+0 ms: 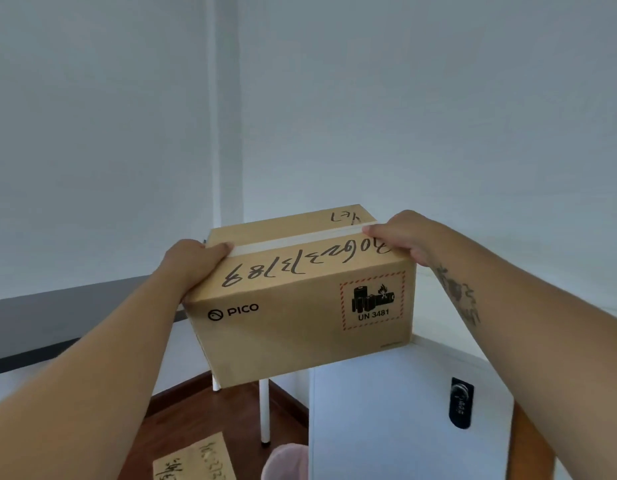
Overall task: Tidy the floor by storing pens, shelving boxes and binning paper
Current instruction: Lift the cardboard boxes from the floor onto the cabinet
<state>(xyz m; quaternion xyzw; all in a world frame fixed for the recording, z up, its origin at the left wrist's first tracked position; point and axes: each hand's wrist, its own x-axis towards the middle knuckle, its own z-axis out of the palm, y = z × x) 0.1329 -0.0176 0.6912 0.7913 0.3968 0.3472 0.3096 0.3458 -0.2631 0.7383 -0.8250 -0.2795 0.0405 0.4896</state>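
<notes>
A brown cardboard box [300, 299] with "PICO", a battery warning label and handwritten numbers is held up in the air at the middle of the view. My left hand [193, 261] grips its left end, thumb on the taped top. My right hand [404, 237] grips its right end, thumb on top as well. The box's right bottom corner is at the top edge of a white cabinet [404, 410]. A second cardboard box [196, 460] lies on the wooden floor at the lower left.
The white cabinet has a black combination lock [461, 403] on its door. A dark table top [58, 317] with white legs [264, 410] stands to the left. A pink bin [286, 462] sits on the floor beside the cabinet. White walls are behind.
</notes>
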